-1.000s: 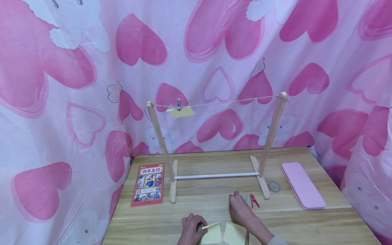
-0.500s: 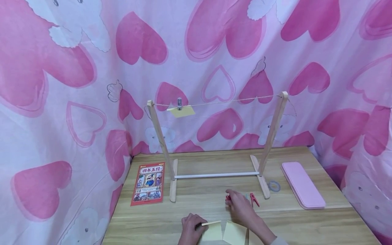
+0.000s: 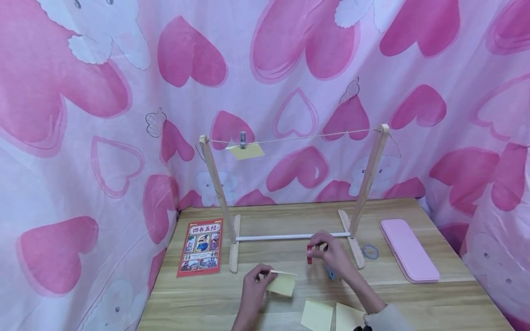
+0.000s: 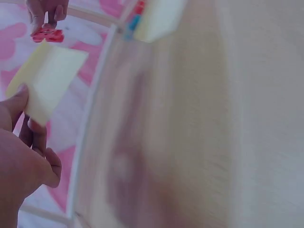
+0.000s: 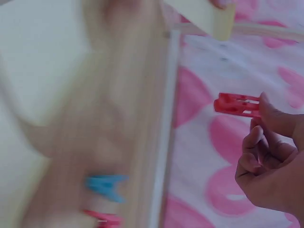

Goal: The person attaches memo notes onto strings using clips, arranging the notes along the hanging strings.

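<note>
My left hand [image 3: 253, 284] pinches a yellow sticky note [image 3: 282, 284] by its upper left edge, lifted over the table. In the left wrist view the thumb lies on the near face of the note [image 4: 52, 78]. Between thumb and fingertips my right hand [image 3: 331, 255] holds a red clothespin [image 3: 309, 254], upright in front of the rack's white bar. The right wrist view shows that clothespin [image 5: 236, 104] pinched at one end. Below the right hand lies a blue clothespin [image 3: 330, 272]; another red clothespin [image 5: 103, 219] lies beside it in the right wrist view.
A wooden rack [image 3: 369, 179] carries a string [image 3: 306, 137], where a grey clip [image 3: 243, 139] holds a yellow note [image 3: 250, 152]. Two more notes [image 3: 316, 315] lie at the table's front. A red booklet [image 3: 200, 248] is left; a tape roll [image 3: 370, 251] and pink case [image 3: 410, 250] are right.
My left hand has raised its note from the table, forward and up. The right hand has picked up the red clothespin and lifted it toward the rack's bar.
</note>
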A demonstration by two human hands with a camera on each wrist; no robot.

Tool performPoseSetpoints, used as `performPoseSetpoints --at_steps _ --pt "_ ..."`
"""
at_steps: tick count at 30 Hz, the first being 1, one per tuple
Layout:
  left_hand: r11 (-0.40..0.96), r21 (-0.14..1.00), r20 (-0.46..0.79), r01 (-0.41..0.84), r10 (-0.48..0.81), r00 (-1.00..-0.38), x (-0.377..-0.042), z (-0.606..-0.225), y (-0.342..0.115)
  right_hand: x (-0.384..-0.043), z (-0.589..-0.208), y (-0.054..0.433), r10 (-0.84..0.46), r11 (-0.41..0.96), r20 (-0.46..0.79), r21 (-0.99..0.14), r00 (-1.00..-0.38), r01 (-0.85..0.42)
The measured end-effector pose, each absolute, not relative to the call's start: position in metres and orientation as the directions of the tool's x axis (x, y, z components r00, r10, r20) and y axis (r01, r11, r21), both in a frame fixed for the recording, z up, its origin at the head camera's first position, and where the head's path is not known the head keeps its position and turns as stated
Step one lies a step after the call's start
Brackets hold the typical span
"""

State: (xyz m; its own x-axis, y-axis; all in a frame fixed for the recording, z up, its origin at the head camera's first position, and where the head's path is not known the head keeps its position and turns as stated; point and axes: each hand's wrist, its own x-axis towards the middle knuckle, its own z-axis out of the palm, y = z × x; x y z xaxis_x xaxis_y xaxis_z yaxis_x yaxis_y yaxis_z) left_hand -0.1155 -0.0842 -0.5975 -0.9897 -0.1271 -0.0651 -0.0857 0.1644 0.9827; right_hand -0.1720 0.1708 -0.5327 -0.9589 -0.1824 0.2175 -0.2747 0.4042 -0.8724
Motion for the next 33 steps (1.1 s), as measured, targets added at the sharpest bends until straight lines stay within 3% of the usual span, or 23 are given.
performPoseSetpoints --at_steps 7,12,15,22,33 --pt "0.028 0.998 -0.044 -0.051 -0.23 -0.972 -0.142 -0.549 -0.074 -0.183 -0.474 0.179 -0.144 0.206 0.155 -0.961 -0.977 -0.183" --pt "-0.074 0.997 -0.013 0.004 -0.22 -0.976 -0.167 -0.504 -0.07 -0.193 -0.436 0.18 -0.165 0.089 0.202 -0.972 -0.965 -0.218" --pt "-0.059 0.998 0.021 0.035 -0.222 -0.975 -0.183 -0.477 -0.068 -0.201 -0.416 0.179 -0.179 0.048 0.243 -0.966 -0.953 -0.255" --pt "-0.044 0.979 0.18 0.197 -0.253 -0.951 -0.213 -0.424 -0.067 -0.209 -0.37 0.176 -0.188 0.057 0.324 -0.939 -0.927 -0.34" --pt "-0.059 0.953 0.277 0.297 -0.229 -0.933 -0.24 -0.376 -0.052 -0.227 -0.295 0.164 -0.226 0.073 0.472 -0.864 -0.852 -0.498"
